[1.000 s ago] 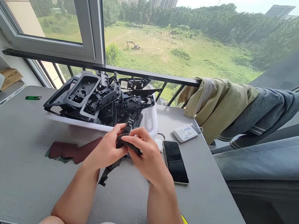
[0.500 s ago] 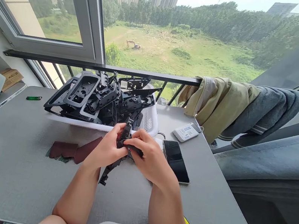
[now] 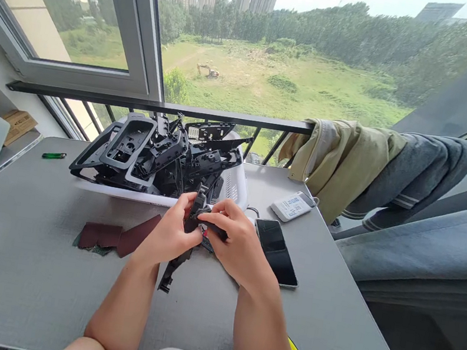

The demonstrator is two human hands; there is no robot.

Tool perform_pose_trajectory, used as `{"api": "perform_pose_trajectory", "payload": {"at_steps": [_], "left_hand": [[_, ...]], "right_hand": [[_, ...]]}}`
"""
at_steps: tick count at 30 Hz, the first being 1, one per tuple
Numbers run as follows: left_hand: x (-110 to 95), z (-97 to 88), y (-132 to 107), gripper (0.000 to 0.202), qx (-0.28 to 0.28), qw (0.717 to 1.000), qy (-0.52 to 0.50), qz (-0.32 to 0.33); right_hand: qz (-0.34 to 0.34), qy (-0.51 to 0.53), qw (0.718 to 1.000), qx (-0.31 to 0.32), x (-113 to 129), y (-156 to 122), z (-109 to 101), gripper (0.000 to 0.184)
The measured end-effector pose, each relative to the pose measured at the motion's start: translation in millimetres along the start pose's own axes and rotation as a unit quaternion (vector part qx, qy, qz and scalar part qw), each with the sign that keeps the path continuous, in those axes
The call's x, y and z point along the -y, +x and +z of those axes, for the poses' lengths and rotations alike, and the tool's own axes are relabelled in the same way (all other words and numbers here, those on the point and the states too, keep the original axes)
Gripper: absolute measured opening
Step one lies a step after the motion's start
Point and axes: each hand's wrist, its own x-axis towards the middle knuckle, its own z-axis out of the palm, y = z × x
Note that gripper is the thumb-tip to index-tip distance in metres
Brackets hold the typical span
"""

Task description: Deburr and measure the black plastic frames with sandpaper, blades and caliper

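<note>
Your left hand (image 3: 168,234) and right hand (image 3: 239,249) grasping a black plastic part (image 3: 172,272), white basket (image 3: 235,190) of black parts (image 3: 143,151) just beyond

Black plastic bracket (image 3: 177,267) up in both hands!
And there it was, matte, molded and notched, clutched by the left hand (image 3: 167,235) and the right hand (image 3: 234,247), its narrow lower end slanting down below the left palm, its upper end rising past the left fingers, and a dark flat tab (image 3: 217,232) pressed under the right hand, whether joined to it, impossible to tell!
</note>
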Motion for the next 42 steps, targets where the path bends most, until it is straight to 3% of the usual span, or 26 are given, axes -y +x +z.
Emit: {"api": "perform_pose_trajectory", "payload": {"at_steps": [5, 9, 13, 18, 21, 24, 30, 35, 38, 42], "left_hand": [[-3, -1.5, -2, 0.054, -0.012, 1.000, 0.022, 0.007], [0, -1.6, -4, 0.061, -0.011, 0.998, 0.057, -0.010], [4, 2.2, -4, 0.060, -0.020, 0.998, 0.064, -0.012], [0, 7.6, -2, 0.059, -0.005, 1.000, 0.012, 0.007], [-6, 5.8, -3, 0.056, -0.010, 1.000, -0.021, 0.015], [-12, 2.2, -4, 0.054, -0.010, 0.999, -0.043, 0.019], [-15, 0.9, -6, 0.053, 0.007, 0.997, -0.081, 0.005], [-15, 1.0, -6, 0.053, -0.009, 0.996, -0.083, 0.007], [-15, 1.0, -6, 0.055, -0.001, 0.997, -0.078, 0.001], [-15, 0.7, -5, 0.054, 0.012, 0.998, -0.069, -0.002]], "right_hand": [[0.015, 0.017, 0.993, -0.112, -6, 1, -3, 0.028], [-0.026, 0.073, 0.994, -0.075, 4, 3, 2, 0.028], [0.007, 0.070, 0.996, -0.048, 8, 2, 5, 0.030], [0.059, 0.080, 0.992, -0.078, 3, 1, -3, 0.028], [0.083, 0.056, 0.986, -0.130, 0, 2, -6, 0.027], [0.049, 0.065, 0.982, -0.171, -1, 4, -5, 0.028], [-0.026, 0.059, 0.985, -0.162, 3, 5, 6, 0.033], [-0.081, 0.055, 0.992, -0.081, 4, 2, 4, 0.032], [-0.073, 0.060, 0.993, -0.071, 2, 1, 1, 0.031], [-0.043, 0.055, 0.990, -0.121, -1, 3, -1, 0.034]]}}
